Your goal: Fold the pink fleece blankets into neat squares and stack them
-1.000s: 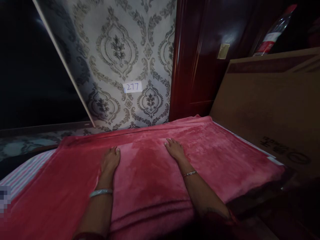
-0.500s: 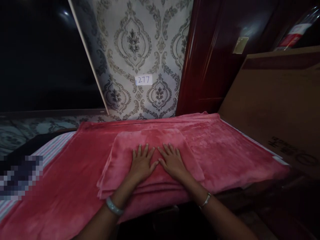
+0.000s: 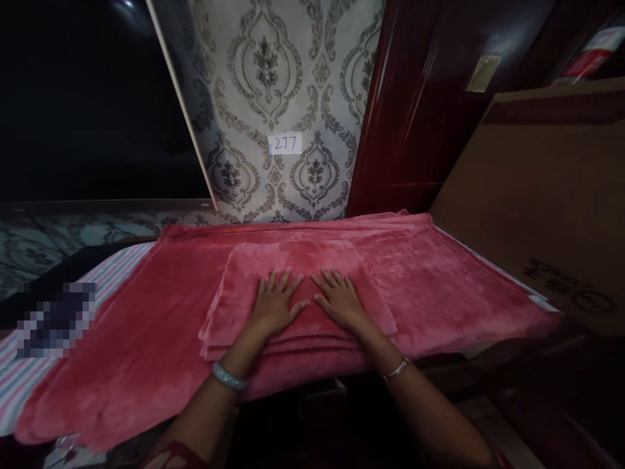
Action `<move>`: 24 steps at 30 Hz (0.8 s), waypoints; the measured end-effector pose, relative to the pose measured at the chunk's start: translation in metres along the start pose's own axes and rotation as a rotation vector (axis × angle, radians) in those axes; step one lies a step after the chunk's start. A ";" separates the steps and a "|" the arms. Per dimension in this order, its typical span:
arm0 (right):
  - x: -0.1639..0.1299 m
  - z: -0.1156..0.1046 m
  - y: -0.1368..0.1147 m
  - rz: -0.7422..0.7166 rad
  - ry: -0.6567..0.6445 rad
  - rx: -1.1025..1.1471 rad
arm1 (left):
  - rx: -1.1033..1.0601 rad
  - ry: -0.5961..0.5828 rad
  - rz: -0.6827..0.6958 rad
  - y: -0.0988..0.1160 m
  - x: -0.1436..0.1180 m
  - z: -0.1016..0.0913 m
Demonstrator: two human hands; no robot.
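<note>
A folded pink plush towel (image 3: 297, 257) lies on top of a larger pink blanket (image 3: 439, 273) spread over a bed. My left hand (image 3: 276, 305) and my right hand (image 3: 339, 301) press flat on the folded towel, side by side, fingers spread, thumbs nearly touching. Neither hand grips anything. A pale bangle circles my left wrist and a thin metal one my right.
Patterned wallpaper (image 3: 273, 78) with a small "277" label (image 3: 285, 144) rises behind the bed. A dark red wooden door (image 3: 415, 111) stands at right, next to a large cardboard box (image 3: 547, 195). A striped sheet (image 3: 29, 378) shows at left.
One second ago my hands lay apart on the spread blanket; now they rest together on a folded towel. The view has shifted slightly since half a second ago.
</note>
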State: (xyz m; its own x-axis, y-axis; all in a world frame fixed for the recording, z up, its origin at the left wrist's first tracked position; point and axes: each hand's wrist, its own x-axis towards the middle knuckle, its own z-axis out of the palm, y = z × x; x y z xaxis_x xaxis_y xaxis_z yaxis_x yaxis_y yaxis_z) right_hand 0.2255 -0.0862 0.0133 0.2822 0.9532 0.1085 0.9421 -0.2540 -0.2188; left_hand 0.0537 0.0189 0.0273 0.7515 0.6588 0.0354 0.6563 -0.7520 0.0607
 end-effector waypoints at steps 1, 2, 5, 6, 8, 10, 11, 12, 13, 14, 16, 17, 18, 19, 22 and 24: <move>-0.003 -0.002 0.005 0.005 -0.013 -0.004 | 0.008 -0.007 -0.013 -0.008 -0.006 -0.002; -0.007 -0.004 0.011 0.017 -0.020 -0.012 | 0.021 -0.007 -0.036 -0.017 -0.014 -0.004; -0.023 -0.004 0.032 0.077 -0.006 -0.053 | 0.092 0.027 -0.145 -0.047 -0.040 -0.003; -0.029 -0.002 0.038 0.098 0.008 -0.059 | 0.119 0.044 -0.183 -0.055 -0.047 -0.001; -0.039 0.003 0.046 0.129 0.050 -0.048 | 0.161 0.078 -0.237 -0.066 -0.059 0.006; -0.045 0.009 0.050 0.144 0.104 -0.020 | 0.174 0.087 -0.256 -0.069 -0.064 0.011; -0.046 0.011 0.051 0.139 0.133 -0.006 | 0.170 0.083 -0.258 -0.068 -0.065 0.013; -0.046 0.014 0.052 0.132 0.160 0.009 | 0.162 0.077 -0.257 -0.067 -0.064 0.014; -0.045 0.016 0.053 0.123 0.183 0.029 | 0.152 0.074 -0.256 -0.066 -0.064 0.014; -0.044 0.019 0.056 0.110 0.203 0.056 | 0.142 0.081 -0.249 -0.065 -0.063 0.014; -0.043 0.023 0.064 0.063 0.246 0.123 | 0.121 0.130 -0.213 -0.067 -0.062 0.015; -0.044 0.026 0.069 0.032 0.268 0.156 | 0.114 0.168 -0.183 -0.069 -0.063 0.015; -0.047 0.028 0.075 -0.001 0.290 0.184 | 0.113 0.209 -0.147 -0.072 -0.065 0.016; -0.051 0.030 0.080 -0.032 0.311 0.205 | 0.116 0.251 -0.104 -0.076 -0.069 0.018; -0.074 0.034 0.093 -0.095 0.343 0.229 | 0.130 0.347 0.040 -0.091 -0.084 0.028; -0.092 0.035 0.098 -0.118 0.335 0.231 | 0.126 0.387 0.128 -0.100 -0.097 0.035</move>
State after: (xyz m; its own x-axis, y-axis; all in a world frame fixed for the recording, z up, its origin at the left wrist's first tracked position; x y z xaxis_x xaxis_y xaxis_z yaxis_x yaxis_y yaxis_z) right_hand 0.2852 -0.1933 -0.0521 0.2542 0.8579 0.4465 0.9168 -0.0667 -0.3939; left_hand -0.0825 0.0301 -0.0169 0.7628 0.5017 0.4079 0.5804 -0.8094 -0.0898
